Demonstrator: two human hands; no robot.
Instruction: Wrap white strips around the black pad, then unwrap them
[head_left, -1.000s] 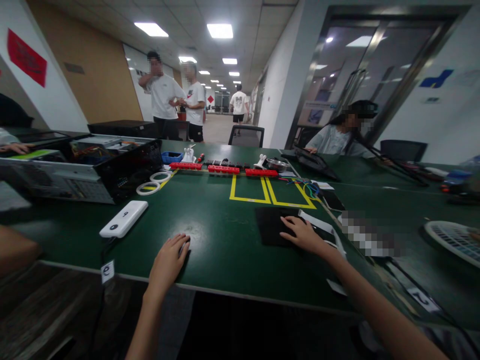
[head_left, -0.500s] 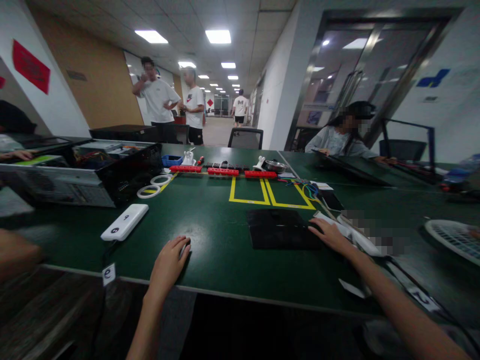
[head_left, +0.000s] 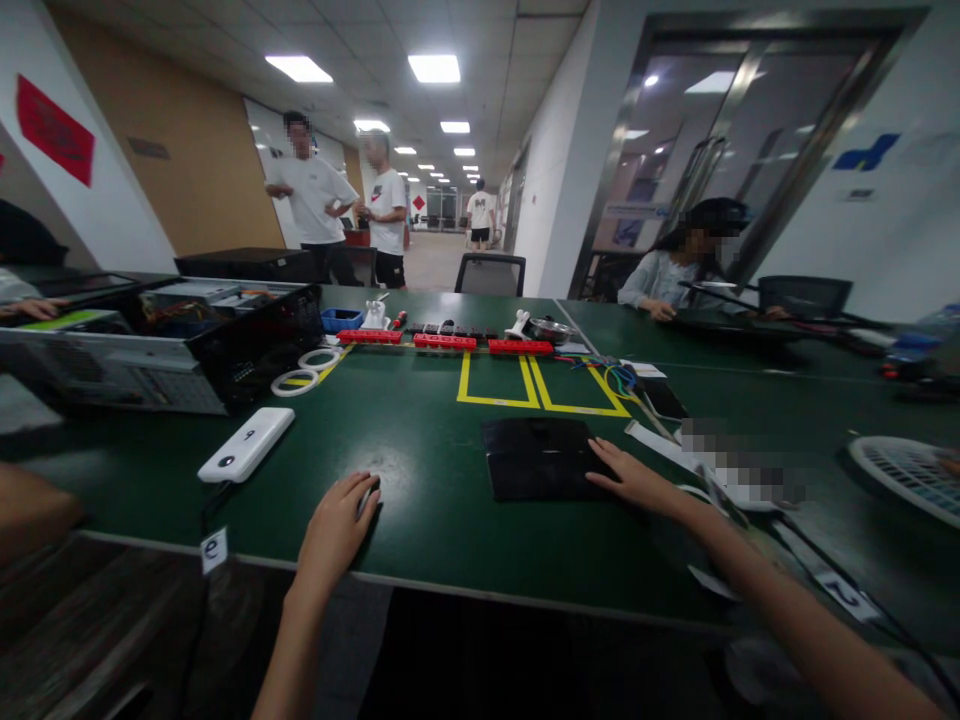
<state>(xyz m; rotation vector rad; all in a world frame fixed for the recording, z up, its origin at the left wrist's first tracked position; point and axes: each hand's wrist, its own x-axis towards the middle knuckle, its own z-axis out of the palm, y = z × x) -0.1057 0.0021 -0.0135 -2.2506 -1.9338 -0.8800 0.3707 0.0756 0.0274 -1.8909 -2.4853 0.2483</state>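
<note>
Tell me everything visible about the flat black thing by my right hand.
The flat black thing is thin and roughly rectangular, mostly dark and plain, with a few faint pale marks or glints near its middle. Whether it is plastic, fabric or something else, I cannot tell. It lies flat on the green table, its long sides running roughly left to right, on the near side of the yellow tape and apart from it. Your right hand reaches over its right end, fingers spread, hiding part of that edge.

One black pad, three red strips, two white rings
</note>
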